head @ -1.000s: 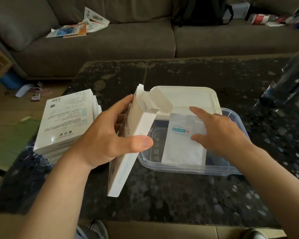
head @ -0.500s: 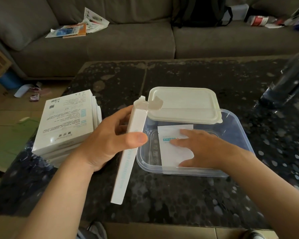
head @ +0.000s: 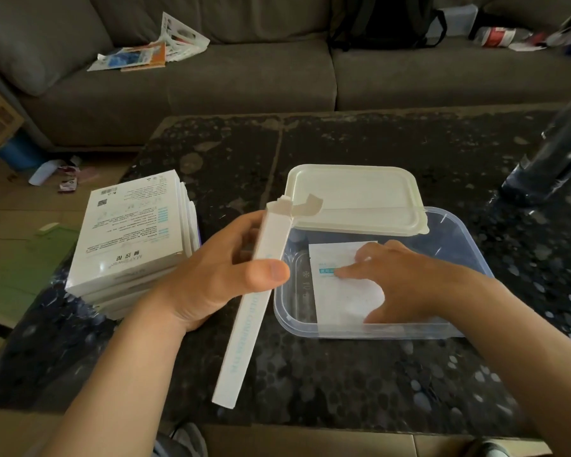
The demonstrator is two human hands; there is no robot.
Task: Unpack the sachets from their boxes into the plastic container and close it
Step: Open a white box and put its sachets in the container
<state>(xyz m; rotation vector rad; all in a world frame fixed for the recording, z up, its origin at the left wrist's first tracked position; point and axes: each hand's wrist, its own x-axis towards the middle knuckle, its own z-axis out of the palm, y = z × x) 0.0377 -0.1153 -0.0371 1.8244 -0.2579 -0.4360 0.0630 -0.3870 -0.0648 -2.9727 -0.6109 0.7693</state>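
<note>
- Lower centre: the opened box (head: pixel 244 341) stands on edge, tilted, with its lower end close to the near edge of the table (head: pixel 343 384). Whether it touches cannot be told.
- Left hand (head: pixel 211 285), centre left: the grip is closed round the box, thumb across the near side and fingers behind — the torn flap is open at the top.
- Right hand (head: pixel 409 285), centre right: the grip is open, with flat fingers pressing a sachet (head: pixel 340 298) onto the floor of the plastic container (head: pixel 459 232).
- Judgement: the sachet should lie flat and square to the left wall, so that further ones stack level and the lid can seat.
- Lid (head: pixel 353 196): rests over the container's far rim and covers part of the opening — the hand's way out is upward and toward the near wall.
- Stack of boxes (head: pixel 129 232), left: just beside the left hand, so room there is tight.
- Bottle (head: pixel 548 159), far right: well apart, with bare table between.
- Sofa (head: pixel 244 77): beyond the far edge, with papers (head: pixel 152 51) on it.
</note>
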